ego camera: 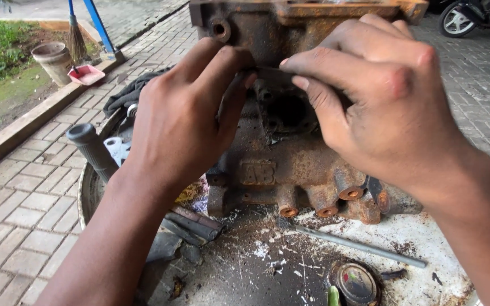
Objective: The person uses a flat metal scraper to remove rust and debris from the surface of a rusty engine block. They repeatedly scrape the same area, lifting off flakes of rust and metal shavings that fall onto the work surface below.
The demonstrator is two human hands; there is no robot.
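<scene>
A rusty cast-metal engine block (pixel 290 164) stands on a dirty round drum top (pixel 426 243). Both my hands are up against its front face. My left hand (pixel 182 119) and my right hand (pixel 381 107) each pinch one end of a thin dark flat strip (pixel 267 70) held across the block, just above a round dark opening (pixel 287 110). Several rusty short pipe stubs (pixel 327 207) stick out along the block's lower edge.
A thin metal rod (pixel 358 245) and a small round tin lid (pixel 355 281) lie on the drum top among rust flakes. A tool with a grey ribbed handle (pixel 93 148) and dark rags lie at the left. A broom, pink dustpan (pixel 86 73) and pot stand far left; brick paving surrounds.
</scene>
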